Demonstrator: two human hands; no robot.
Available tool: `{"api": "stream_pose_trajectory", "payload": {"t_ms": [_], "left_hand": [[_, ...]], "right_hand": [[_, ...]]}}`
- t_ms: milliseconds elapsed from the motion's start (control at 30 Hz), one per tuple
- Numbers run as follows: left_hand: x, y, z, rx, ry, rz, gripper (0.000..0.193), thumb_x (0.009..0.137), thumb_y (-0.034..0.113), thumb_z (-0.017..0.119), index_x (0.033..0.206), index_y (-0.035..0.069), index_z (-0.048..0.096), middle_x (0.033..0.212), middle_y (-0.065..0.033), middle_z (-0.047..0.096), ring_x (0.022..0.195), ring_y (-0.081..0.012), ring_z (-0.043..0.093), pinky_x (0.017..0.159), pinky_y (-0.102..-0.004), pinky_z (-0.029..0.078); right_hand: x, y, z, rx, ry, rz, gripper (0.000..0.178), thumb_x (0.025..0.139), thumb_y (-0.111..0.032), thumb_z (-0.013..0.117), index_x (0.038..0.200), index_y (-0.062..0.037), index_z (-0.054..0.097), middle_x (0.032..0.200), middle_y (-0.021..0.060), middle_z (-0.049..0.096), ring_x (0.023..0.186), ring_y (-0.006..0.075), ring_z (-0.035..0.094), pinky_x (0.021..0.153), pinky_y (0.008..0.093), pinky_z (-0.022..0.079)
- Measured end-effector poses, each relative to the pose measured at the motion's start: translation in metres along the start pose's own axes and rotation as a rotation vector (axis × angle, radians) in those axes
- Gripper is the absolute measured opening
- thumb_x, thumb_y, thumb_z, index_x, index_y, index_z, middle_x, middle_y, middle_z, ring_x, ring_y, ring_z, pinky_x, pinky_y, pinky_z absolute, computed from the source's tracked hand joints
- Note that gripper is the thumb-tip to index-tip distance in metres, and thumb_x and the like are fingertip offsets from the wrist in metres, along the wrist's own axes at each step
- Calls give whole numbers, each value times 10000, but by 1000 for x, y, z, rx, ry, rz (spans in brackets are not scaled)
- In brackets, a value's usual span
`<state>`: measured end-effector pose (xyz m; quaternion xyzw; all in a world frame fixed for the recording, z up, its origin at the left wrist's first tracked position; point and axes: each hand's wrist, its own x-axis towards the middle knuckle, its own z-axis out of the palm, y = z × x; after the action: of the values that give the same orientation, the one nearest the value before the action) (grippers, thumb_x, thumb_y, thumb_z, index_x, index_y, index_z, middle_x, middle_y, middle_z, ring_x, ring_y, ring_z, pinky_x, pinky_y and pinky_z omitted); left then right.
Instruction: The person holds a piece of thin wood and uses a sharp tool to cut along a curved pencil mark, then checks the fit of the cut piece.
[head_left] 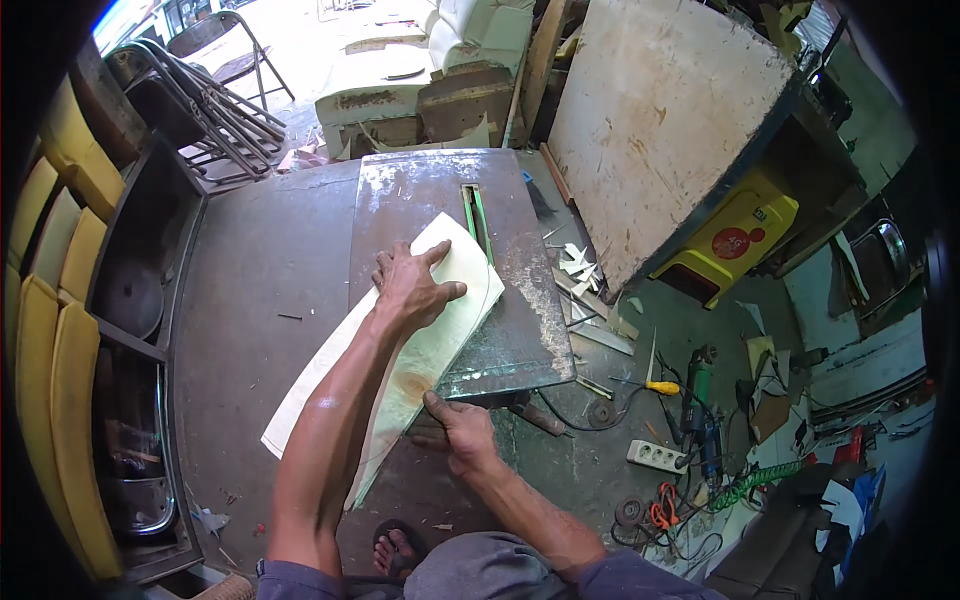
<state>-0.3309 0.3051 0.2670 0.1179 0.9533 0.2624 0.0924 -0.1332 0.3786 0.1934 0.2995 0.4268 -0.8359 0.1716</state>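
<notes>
one head-worn fisheye looks down and forward, near above the left hand (408, 287) and right hand (466, 432).

Navy sleeves (645, 577), bare left hand (408, 288), bare right hand (466, 434), grey legwear (490, 572), dark sandal (416, 543)

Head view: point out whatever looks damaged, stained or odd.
The cream sheet has a brownish patch near the right hand, darker than its surroundings. The dark tabletop looks worn, with whitish blotches toward its far and right edges. Pale offcuts lie scattered to its right.
</notes>
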Motion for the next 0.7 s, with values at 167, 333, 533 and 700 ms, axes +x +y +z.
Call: {"api": "stream_pose_trajectory", "payload": {"t_ms": [167,333,533,700], "left_hand": [[1,2,-1,-7,5,-4,767,774,503,817,1480,303,592,1470,-283,435,1346,-505,398,1156,-627,300],[1,2,-5,-6,-4,-6,716,820,468,801,1478,276,596,1434,-284,437,1377,-531,351,1177,-662,256],[4,2,-9,-16,-14,9,732,816,456,798,1489,261,583,1465,-302,414,1389,-550,340,1175,-676,250],[6,11,-2,-11,-69,-3,763,807,470,793,1513,311,549,1533,-314,373,1421,-546,321,1184,-654,252]], "right_hand": [[-1,0,2,-32,35,-11,539,930,-405,784,1053,109,676,943,207,743,793,282,761,680,370,636],[-5,-5,10,-108,83,-32,523,927,-416,787,1012,92,695,909,181,752,715,252,757,636,340,614],[-22,-23,19,-331,113,-33,553,977,-489,694,1091,53,688,935,144,758,729,242,759,626,337,609],[-73,-91,-3,-948,-57,108,529,1005,-506,617,1170,-8,688,924,99,757,725,179,745,685,343,598]]}}
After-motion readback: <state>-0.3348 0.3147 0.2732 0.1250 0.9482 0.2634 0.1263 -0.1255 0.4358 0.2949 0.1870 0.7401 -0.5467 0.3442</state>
